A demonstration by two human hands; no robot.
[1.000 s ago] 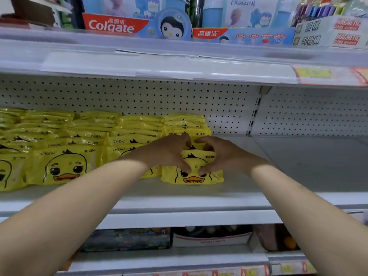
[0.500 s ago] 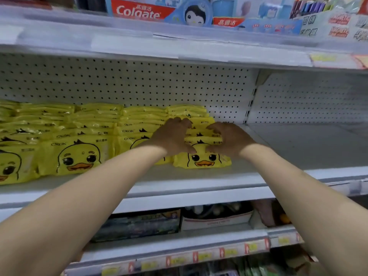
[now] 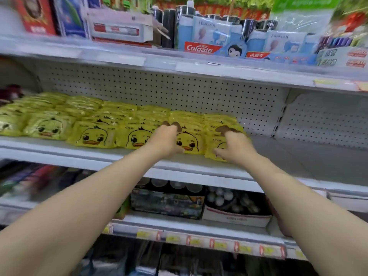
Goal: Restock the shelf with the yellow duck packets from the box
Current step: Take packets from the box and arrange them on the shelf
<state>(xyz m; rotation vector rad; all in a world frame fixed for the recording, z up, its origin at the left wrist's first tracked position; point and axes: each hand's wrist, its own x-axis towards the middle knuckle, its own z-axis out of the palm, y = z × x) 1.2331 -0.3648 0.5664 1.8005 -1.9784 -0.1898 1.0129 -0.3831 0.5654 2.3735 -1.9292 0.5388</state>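
worn: nothing seen | forearms (image 3: 103,198) bare | left hand (image 3: 165,142), right hand (image 3: 235,149) ungloved

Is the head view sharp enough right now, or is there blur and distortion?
Head view: motion blur smears the top-shelf goods at left and the lower-shelf items; duck packets, left hand and right hand read clearly; wide-angle bowing tilts the shelf edge; lighting even, no strong glare.

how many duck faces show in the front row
6 duck packets show faces: one at the left frame edge, three clear, one beside the left hand, one half behind the right hand. More may be hidden.
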